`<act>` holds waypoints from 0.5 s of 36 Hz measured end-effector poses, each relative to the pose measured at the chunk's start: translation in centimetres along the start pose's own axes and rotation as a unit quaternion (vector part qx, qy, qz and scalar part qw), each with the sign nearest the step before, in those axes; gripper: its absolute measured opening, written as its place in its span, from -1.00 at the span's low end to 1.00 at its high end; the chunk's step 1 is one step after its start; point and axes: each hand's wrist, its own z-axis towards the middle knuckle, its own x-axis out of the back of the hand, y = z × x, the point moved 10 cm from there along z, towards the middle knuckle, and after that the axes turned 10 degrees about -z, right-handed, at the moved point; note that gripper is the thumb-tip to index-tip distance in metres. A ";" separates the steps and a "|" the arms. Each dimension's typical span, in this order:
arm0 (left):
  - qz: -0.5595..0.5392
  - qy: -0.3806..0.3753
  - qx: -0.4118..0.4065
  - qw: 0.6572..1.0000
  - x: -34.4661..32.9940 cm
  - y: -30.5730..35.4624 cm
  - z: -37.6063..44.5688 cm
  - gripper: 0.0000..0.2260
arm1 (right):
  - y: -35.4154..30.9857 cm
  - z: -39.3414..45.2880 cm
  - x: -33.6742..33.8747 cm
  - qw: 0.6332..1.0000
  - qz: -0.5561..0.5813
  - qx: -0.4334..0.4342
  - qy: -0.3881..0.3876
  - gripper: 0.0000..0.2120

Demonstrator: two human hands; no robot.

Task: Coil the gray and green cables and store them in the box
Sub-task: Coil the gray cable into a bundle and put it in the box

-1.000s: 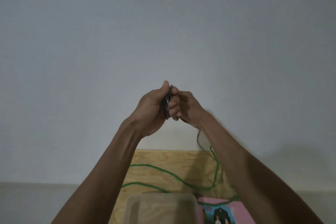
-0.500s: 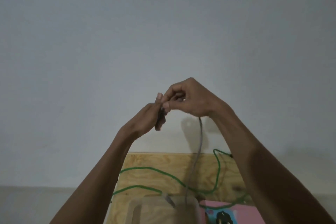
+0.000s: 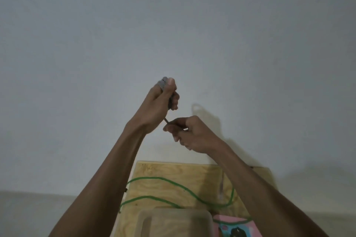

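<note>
Above the worktop (image 3: 173, 177), the left hand (image 3: 158, 106) clamps the gray cable (image 3: 163, 82) coil upright; its loose tail runs down-right into the right hand's (image 3: 192, 132) pinching grip. Green cable (image 3: 163, 180) lies below, beside the box (image 3: 173, 221).

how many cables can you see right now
2. The gray cable is coiled in the left hand, its tail pinched by the right hand. The green cable lies loose on the wooden board. More could be hidden behind the arms.
</note>
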 end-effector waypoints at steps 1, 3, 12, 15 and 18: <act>0.060 0.017 -0.023 0.998 0.7 0.2 0.3 -0.54 | -0.3 -0.2 0.1 1.000 -0.025 0.009 0.003 -0.84; 0.125 0.018 -0.031 0.991 1.5 -0.6 0.7 -0.44 | -1.8 -0.6 1.0 0.992 -0.113 0.058 0.023 -0.83; 0.033 -0.149 0.132 0.979 -2.8 -6.3 -3.1 -0.28 | -7.9 0.9 8.5 0.962 -0.196 0.155 0.105 -0.88; -0.071 -0.157 0.144 0.974 -4.1 -5.5 -4.1 -0.36 | -7.4 1.2 10.5 0.977 -0.075 0.155 0.124 -0.88; -0.189 -0.160 0.124 0.961 -5.2 -3.5 -4.2 -0.43 | -5.4 1.5 9.4 0.982 0.036 0.139 0.121 -0.92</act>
